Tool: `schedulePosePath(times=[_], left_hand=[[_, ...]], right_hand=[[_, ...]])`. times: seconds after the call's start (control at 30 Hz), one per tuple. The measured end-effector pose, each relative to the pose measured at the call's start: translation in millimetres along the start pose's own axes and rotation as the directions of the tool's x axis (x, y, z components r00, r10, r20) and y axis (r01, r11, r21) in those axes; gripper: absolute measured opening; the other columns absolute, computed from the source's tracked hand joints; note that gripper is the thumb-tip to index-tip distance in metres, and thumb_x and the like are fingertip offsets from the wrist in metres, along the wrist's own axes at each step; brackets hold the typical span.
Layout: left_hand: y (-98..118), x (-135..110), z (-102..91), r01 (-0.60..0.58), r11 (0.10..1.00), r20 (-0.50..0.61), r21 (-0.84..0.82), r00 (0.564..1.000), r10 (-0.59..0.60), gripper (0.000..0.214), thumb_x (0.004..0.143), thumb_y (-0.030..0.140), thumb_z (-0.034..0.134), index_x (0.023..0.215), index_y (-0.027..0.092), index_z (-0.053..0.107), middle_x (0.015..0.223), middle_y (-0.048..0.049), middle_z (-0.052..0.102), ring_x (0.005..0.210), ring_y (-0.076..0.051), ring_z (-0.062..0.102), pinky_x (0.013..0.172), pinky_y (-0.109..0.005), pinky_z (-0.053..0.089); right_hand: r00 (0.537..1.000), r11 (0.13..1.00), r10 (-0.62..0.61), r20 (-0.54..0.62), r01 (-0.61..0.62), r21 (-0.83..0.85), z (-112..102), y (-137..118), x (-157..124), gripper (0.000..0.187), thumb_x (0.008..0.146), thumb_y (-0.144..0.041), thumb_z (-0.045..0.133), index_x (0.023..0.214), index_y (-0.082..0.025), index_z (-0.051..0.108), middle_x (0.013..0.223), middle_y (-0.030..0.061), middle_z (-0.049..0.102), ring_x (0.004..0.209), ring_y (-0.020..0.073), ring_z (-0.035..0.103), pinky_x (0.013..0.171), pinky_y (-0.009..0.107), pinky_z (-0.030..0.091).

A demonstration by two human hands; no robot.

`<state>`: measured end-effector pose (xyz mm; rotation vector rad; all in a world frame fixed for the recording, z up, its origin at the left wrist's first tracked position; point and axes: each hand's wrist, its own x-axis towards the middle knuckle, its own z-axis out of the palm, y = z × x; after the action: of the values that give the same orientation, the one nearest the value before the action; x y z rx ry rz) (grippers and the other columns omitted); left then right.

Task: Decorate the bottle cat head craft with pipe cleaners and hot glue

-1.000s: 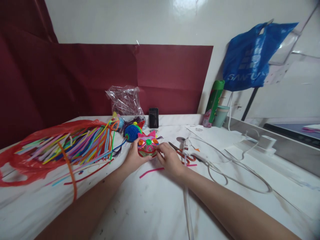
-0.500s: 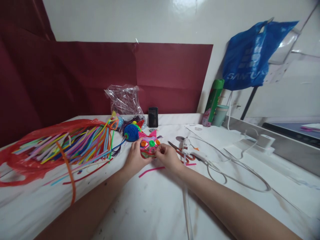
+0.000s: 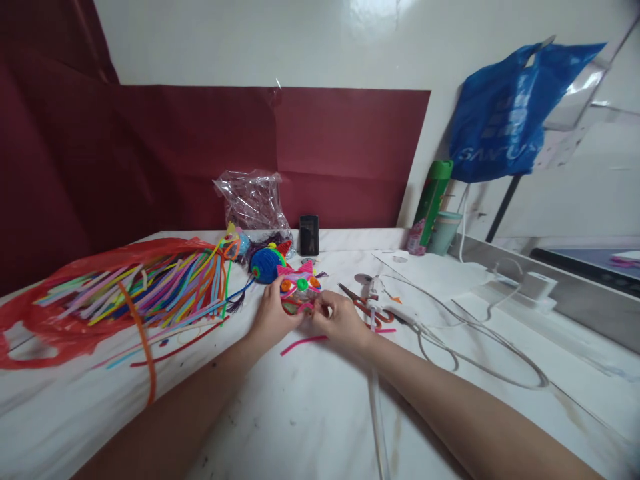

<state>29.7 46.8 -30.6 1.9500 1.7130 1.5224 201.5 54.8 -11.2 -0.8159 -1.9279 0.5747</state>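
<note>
Both hands are on the little cat-face craft [image 3: 300,291] near the middle of the white surface [image 3: 310,407]. Left hand [image 3: 271,319] is curled round its left edge, right hand [image 3: 339,319] pinches at its lower right side, fingers mostly closed. The face points back toward the camera, pink ears up, and it's a bit wider than tall, so the long axis runs left to right. Compared with half a second ago it's barely shifted, just tipped slightly more upright. Loose pink strip [image 3: 303,343] lies just below the hands, scissors [image 3: 363,305] and glue gun [image 3: 387,308] just to the right, blue ball [image 3: 265,263] behind, red bag of pipe cleaners [image 3: 90,300] off left.
</note>
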Motion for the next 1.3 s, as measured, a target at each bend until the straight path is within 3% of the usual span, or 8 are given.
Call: schedulePosePath(times=[0.2,0.3,0.43,0.53,0.67,0.77,1.0,1.3], left_hand=[[6,3,-10.6,-0.021,0.999,0.039,-0.045,0.999,0.022,0.088,0.058,0.031,0.081,0.135,0.021,0.039,0.138,-0.0154,0.045,0.131,-0.033,0.042,0.107,-0.049,0.037],[14,7,-22.0,-0.124,0.991,-0.073,-0.054,0.99,0.12,0.058,0.072,0.024,0.068,0.126,0.02,0.049,0.131,-0.0121,0.053,0.128,-0.028,0.047,0.109,-0.046,0.036],[33,8,-35.3,-0.063,0.975,-0.079,-0.213,0.996,0.047,0.023,0.086,0.029,0.051,0.105,0.019,0.061,0.106,-0.0079,0.066,0.101,-0.022,0.062,0.094,-0.039,0.048],[52,2,-36.6,-0.042,0.935,0.042,-0.353,0.997,0.06,0.025,0.085,0.032,0.053,0.104,0.02,0.064,0.104,-0.0066,0.067,0.096,-0.02,0.064,0.088,-0.036,0.051],[71,-9,-31.2,-0.082,0.896,0.113,-0.436,0.983,0.146,0.013,0.077,0.028,0.058,0.081,0.021,0.068,0.089,-0.0048,0.065,0.089,-0.02,0.064,0.081,-0.033,0.053],[74,-11,-30.8,-0.029,0.913,0.125,-0.407,0.988,0.087,0.012,0.076,0.028,0.056,0.07,0.021,0.064,0.075,-0.0023,0.063,0.074,-0.018,0.063,0.069,-0.03,0.053],[63,-5,-35.4,-0.079,0.989,0.071,-0.128,0.994,0.088,0.008,0.075,0.023,0.058,0.076,0.022,0.066,0.074,0.0001,0.068,0.069,-0.016,0.063,0.064,-0.027,0.05],[56,-8,-28.8,-0.105,0.982,0.108,-0.156,0.986,0.123,0.02,0.077,0.019,0.057,0.095,0.023,0.064,0.087,-0.002,0.07,0.082,-0.018,0.065,0.079,-0.032,0.053]], right_hand=[[0.968,0.977,-0.214,-0.131,0.211,-0.038,-9,-3,1,0.013,0.083,-0.027,0.052,0.072,-0.022,0.052,0.071,0.0034,0.058,0.067,0.0176,0.053,0.066,0.03,0.043],[0.988,0.973,-0.08,-0.135,0.107,0.205,-11,-4,7,0.018,0.085,-0.037,0.056,0.077,-0.021,0.055,0.076,0.0045,0.061,0.071,0.0183,0.056,0.07,0.032,0.045],[0.955,0.691,0.161,0.249,-0.289,0.662,-15,-7,15,0.037,0.072,-0.053,0.071,0.073,-0.021,0.052,0.064,-0.0026,0.057,0.049,0.0101,0.048,0.053,0.026,0.039],[0.864,0.491,0.129,0.486,-0.482,0.726,-18,-12,13,0.042,0.064,-0.05,0.079,0.071,-0.02,0.052,0.056,-0.0069,0.052,0.039,0.0055,0.039,0.043,0.022,0.029],[0.797,0.395,0.047,0.602,-0.568,0.722,-16,-16,7,0.039,0.064,-0.047,0.081,0.071,-0.018,0.056,0.055,-0.0066,0.054,0.04,0.0054,0.042,0.041,0.02,0.027],[0.801,0.472,0.109,0.589,-0.563,0.678,-13,-16,8,0.037,0.065,-0.047,0.079,0.071,-0.018,0.058,0.057,-0.0039,0.059,0.04,0.0061,0.044,0.041,0.021,0.029],[0.942,0.779,0.274,0.193,-0.335,0.531,-20,-17,18,0.01,0.067,-0.026,0.065,0.064,-0.018,0.061,0.054,-0.0064,0.054,0.047,0.0069,0.043,0.05,0.021,0.035],[0.951,0.855,0.198,0.238,-0.286,0.433,-16,-19,13,0.018,0.068,-0.035,0.067,0.065,-0.017,0.064,0.055,-0.0051,0.054,0.052,0.0085,0.042,0.051,0.021,0.032]])
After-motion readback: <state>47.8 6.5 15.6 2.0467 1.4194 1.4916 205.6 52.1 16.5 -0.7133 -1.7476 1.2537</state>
